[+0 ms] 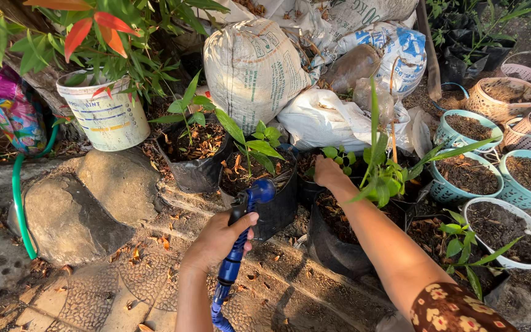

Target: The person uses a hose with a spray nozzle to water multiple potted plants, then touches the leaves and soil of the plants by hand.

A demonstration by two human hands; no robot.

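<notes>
My left hand [215, 241] is closed around a blue hose spray nozzle [248, 209], whose head points toward a black grow bag [275, 203] holding a small green plant [259, 142]. My right hand [329, 173] reaches across to another black grow bag [334, 246] and rests at the base of a leafy green plant [381, 175], fingers down in the soil and leaves. Whether it grips anything is hidden. A blue hose [219, 304] runs down from the nozzle.
A white bucket [107, 120] with a red-leafed plant stands at upper left, next to a green hose [18, 203] and large stones [69, 215]. Filled sacks [253, 64] lie behind. Several teal, pink and white pots [517, 175] of soil crowd the right.
</notes>
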